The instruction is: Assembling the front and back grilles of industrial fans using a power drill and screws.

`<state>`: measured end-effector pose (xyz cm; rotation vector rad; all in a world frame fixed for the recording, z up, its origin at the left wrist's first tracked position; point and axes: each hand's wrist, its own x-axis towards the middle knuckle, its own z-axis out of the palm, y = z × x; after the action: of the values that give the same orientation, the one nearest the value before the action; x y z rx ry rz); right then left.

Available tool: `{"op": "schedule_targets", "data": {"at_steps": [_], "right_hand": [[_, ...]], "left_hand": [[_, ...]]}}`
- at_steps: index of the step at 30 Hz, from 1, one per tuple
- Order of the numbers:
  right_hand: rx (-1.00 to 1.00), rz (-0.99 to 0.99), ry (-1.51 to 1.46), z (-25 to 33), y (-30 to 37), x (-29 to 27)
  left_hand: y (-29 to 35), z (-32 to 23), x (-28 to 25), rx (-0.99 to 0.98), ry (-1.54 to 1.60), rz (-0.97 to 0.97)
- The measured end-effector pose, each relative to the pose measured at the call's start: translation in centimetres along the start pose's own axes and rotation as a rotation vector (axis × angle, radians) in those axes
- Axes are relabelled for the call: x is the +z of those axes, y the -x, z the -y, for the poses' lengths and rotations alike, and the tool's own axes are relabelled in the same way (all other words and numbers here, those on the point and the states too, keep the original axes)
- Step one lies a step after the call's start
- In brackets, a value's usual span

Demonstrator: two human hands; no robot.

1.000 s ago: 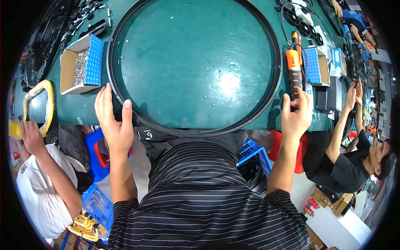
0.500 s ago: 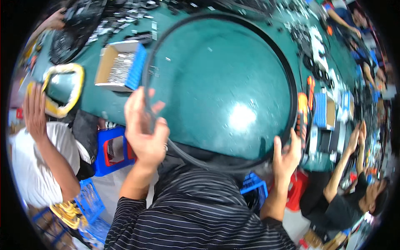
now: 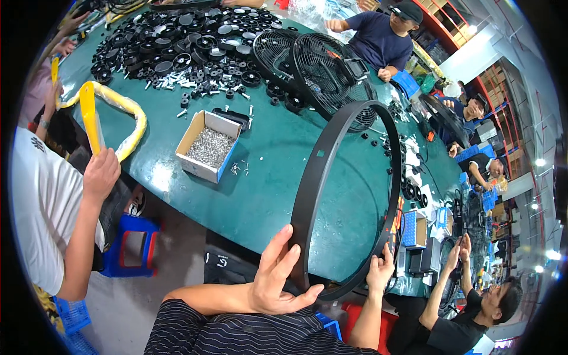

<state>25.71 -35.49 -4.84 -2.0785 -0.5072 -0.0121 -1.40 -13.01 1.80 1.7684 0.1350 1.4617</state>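
Observation:
A large black hoop [image 3: 310,183] with a wide flat band stands tilted above the green table, its lower edge close to my body. My left hand [image 3: 277,273] bears against the hoop's lower left side, fingers spread along the outside and thumb beneath. At the lower right, my right hand [image 3: 381,271] grips the band between thumb and fingers. A small square hole shows in the band's upper left part. Left of the hoop sits an open cardboard box [image 3: 199,168] full of small metal fasteners, with a few loose ones beside it.
Black round parts [image 3: 177,44] and screws cover the far left of the green table [image 3: 260,139]. Black fan grilles [image 3: 331,74] lie beyond the hoop. At left, a person's hand [image 3: 102,171] holds a yellow-handled tool beside a yellow wrapped loop [image 3: 137,127]. Blue-sided boxes [image 3: 414,229] and another person stand right.
The hoop has turned from facing me broadly to standing more edge-on, shifting right and lower in the view. Both hands have moved with it. The view now takes in more of the far table.

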Motion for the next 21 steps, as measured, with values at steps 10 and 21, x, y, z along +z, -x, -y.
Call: {"op": "schedule_targets", "data": {"at_steps": [10,21], "right_hand": [[-0.172,0.103,0.554,3.2,-1.5,-1.5],[-0.158,0.144,0.613,4.3,-2.9,0.3]], "left_hand": [[1.1,4.5,-4.2,-0.461,-0.681,0.501],[1.0,4.9,-5.2,-0.383,-0.762,0.503]]}}
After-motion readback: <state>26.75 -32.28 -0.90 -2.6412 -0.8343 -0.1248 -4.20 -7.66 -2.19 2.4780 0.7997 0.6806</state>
